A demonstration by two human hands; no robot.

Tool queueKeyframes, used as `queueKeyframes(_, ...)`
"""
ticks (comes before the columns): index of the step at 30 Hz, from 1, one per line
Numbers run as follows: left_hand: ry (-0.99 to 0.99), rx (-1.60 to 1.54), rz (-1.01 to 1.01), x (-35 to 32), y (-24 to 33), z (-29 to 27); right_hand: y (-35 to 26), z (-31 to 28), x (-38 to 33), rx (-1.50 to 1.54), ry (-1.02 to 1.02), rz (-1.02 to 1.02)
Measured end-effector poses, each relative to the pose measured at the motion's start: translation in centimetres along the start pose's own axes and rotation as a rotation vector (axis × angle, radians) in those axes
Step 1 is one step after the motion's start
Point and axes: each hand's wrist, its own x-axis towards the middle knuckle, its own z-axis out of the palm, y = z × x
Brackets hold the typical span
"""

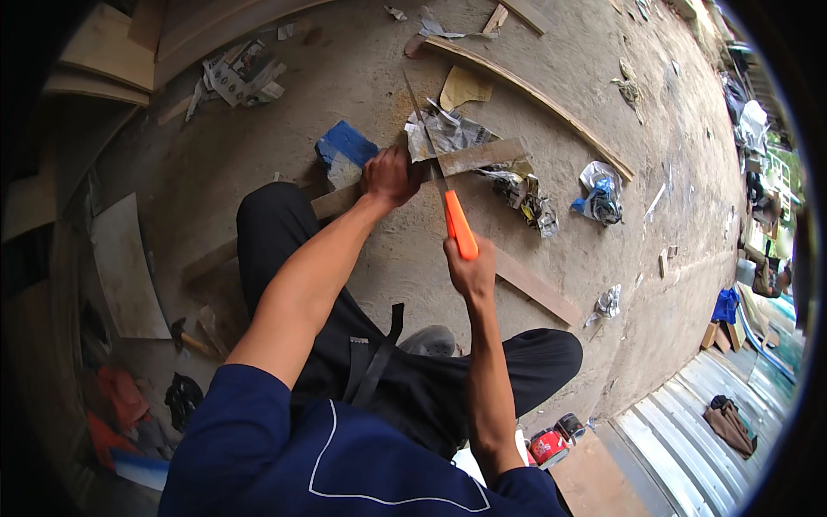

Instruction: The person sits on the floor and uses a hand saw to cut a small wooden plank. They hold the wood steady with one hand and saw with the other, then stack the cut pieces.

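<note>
My right hand (473,265) is closed around the orange handle of a hand saw (461,226). The thin blade runs away from me and crosses a wooden board (482,156) close to my left hand. With its fingers wrapped over the board, my left hand (392,178) grips it just left of the blade. A blue-painted block (346,145) stands beside that hand, at the board's far side. Crumpled newspaper (452,132) lies under and beyond the blade, with pale sawdust near it. The saw's far tip is hard to make out.
A long wood strip (534,95) lies at the far right, and another plank (538,289) by my right knee. Crumpled paper and plastic (600,194) litter the concrete floor. A hammer (191,338) rests at the left, a red can (548,448) near my right elbow.
</note>
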Motion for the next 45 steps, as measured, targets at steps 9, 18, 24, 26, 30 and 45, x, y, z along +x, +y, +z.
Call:
queueKeyframes(9, 0.001, -0.037, -0.110, 0.1, 0.0, 0.1, -1.2, -3.7, -1.2, 0.078, -0.055, 0.186)
queueKeyframes(18, -0.081, 0.150, -0.221, -1.3, -0.9, -1.5, -1.4, -3.1, -4.4, -0.034, -0.025, -0.005)
queueKeyframes(24, -0.127, 0.209, 0.006, -1.9, -0.6, -2.7, -1.3, -4.7, -3.1, -0.045, -0.026, 0.042)
queueKeyframes(26, -0.112, 0.227, 0.050, -1.9, -0.5, -2.5, -0.6, -4.1, -4.0, -0.033, -0.015, 0.035)
queueKeyframes(30, -0.114, 0.216, 0.084, -1.9, -1.4, -1.7, -0.2, -3.3, -5.0, 0.040, 0.038, -0.009)
queueKeyframes(45, -0.170, 0.134, 0.202, -2.4, -1.3, -2.1, 0.6, -3.7, -6.6, 0.074, 0.129, -0.094)
